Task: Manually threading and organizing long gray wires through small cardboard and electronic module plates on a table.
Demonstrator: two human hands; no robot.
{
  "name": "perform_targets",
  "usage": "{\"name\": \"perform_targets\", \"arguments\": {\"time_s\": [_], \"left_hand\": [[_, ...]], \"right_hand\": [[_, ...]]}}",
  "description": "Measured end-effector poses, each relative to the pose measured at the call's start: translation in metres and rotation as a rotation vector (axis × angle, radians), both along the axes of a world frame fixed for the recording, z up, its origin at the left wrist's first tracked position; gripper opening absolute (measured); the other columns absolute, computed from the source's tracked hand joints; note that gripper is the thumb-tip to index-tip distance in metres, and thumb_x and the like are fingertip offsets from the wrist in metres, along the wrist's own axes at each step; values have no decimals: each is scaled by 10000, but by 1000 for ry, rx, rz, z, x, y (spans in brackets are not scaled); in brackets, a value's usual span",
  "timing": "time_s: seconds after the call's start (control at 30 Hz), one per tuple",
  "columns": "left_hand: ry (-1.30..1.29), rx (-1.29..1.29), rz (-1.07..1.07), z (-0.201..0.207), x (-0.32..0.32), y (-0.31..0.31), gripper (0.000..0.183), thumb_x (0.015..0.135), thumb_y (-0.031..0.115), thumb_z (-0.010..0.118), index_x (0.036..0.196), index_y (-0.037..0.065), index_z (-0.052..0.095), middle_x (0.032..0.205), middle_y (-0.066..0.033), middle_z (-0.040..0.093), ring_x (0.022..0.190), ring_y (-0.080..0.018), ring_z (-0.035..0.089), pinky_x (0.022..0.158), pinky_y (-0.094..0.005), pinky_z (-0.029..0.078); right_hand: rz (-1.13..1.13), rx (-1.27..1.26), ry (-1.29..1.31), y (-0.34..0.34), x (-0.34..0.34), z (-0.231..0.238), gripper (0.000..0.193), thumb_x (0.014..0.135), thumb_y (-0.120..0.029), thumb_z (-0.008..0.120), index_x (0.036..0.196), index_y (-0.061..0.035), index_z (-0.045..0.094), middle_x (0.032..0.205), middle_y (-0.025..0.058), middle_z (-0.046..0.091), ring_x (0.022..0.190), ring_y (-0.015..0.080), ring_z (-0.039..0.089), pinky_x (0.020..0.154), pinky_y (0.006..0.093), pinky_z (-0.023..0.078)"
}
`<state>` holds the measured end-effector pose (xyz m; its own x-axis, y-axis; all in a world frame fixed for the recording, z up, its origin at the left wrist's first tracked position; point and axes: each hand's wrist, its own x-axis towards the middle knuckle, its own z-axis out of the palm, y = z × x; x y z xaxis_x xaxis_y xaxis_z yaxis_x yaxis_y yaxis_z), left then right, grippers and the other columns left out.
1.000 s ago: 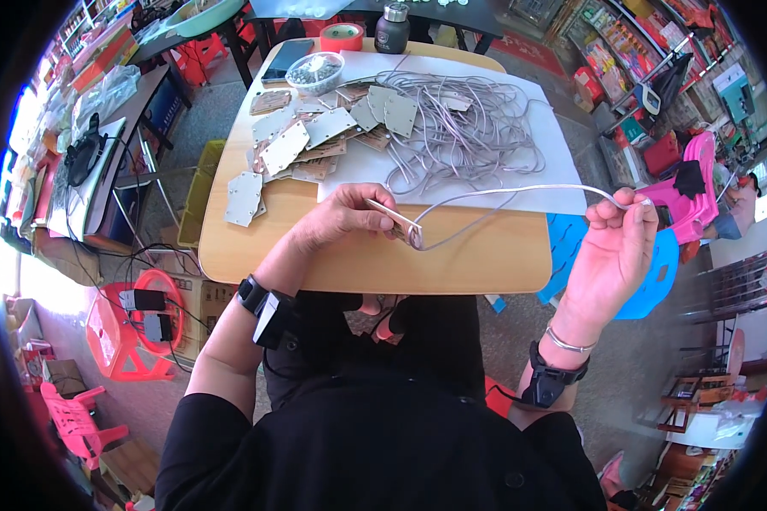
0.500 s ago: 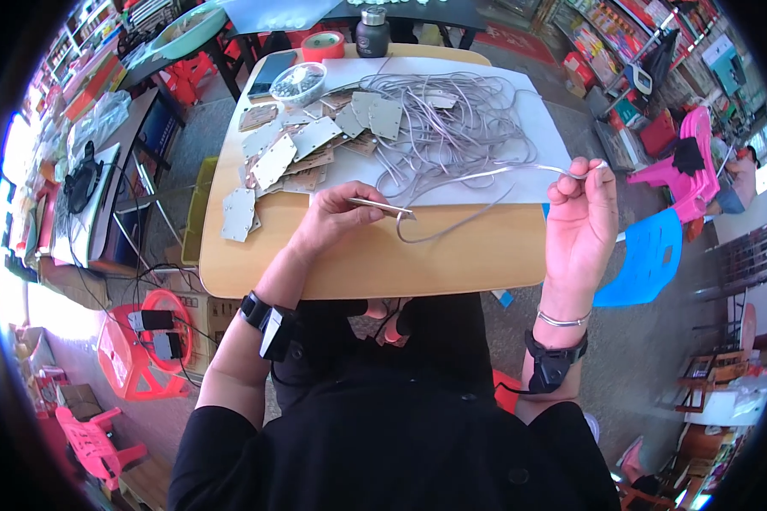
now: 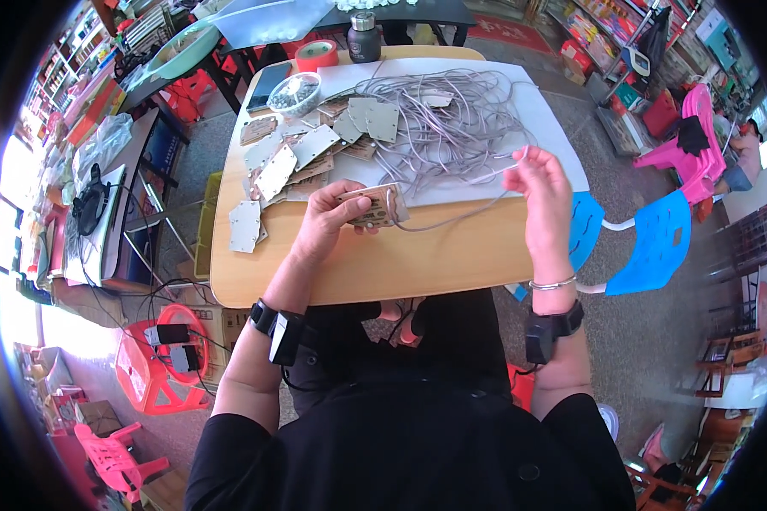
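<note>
My left hand [image 3: 325,215] is closed on a small thin board [image 3: 375,209], its brown printed face turned up. A thin grey-lilac cord [image 3: 456,221] passes at the board's right end and curves off to the right. My right hand [image 3: 544,183], raised over the table's right side, pinches a length of cord between thumb and fingers. Beyond the hands lies a tangled heap of the same cord [image 3: 460,115] on white sheeting [image 3: 562,166]. Left of it is a loose pile of similar boards [image 3: 315,140], pale or brown side up. Two or so lie apart near the left edge.
On the table [image 3: 358,277] stand a clear tub of small grey pieces [image 3: 296,94], a red roll of tape [image 3: 316,55] and a dark bottle [image 3: 364,38]. A phone-like dark slab [image 3: 268,85] lies at the far left. Blue chairs [image 3: 652,247] stand right, a red stool [image 3: 158,366] left.
My right hand has moved left and inward with the cord. My left hand has turned the board from edge-on to show its brown face. The view has shifted slightly.
</note>
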<state>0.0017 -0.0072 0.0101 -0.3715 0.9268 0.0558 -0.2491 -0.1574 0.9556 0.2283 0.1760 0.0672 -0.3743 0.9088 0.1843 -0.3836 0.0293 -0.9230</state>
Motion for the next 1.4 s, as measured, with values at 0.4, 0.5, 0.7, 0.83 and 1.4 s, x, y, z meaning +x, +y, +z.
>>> {"name": "perform_targets", "arguments": {"time_s": [0.4,0.5,0.7,0.83,1.4], "left_hand": [[51,-25,91,2,-1,0,154,850,167,632,921,30,629,752,-49,653,621,-134,626,550,-237,461],[33,-37,106,2,-1,-1,161,850,164,632,926,23,627,764,-53,656,642,-135,626,573,-244,484],[-59,-63,68,0,3,0,145,863,146,617,957,36,603,848,-47,650,724,-125,625,585,-276,547],[-110,-93,69,5,8,2,225,889,223,610,1017,39,590,878,-38,617,742,-128,609,601,-275,544],[159,-257,69,8,7,-2,451,895,425,542,1049,8,619,783,-50,629,652,-89,567,576,-230,437]], "right_hand": [[-331,557,-1145,21,32,-51,167,813,-192,638,814,-30,599,780,148,622,713,316,605,635,406,464],[-318,523,-1196,23,20,-52,242,809,-263,648,774,-26,606,757,161,636,722,332,618,626,420,468],[-318,571,-1227,42,9,-63,296,787,-279,660,719,2,594,718,170,637,666,328,625,605,411,479],[-192,330,-934,57,26,-73,236,812,-225,632,752,1,593,681,116,629,558,213,601,543,337,479],[756,-133,-106,-72,-38,49,81,836,-25,606,915,-5,610,780,80,627,620,107,570,570,226,474]]}}
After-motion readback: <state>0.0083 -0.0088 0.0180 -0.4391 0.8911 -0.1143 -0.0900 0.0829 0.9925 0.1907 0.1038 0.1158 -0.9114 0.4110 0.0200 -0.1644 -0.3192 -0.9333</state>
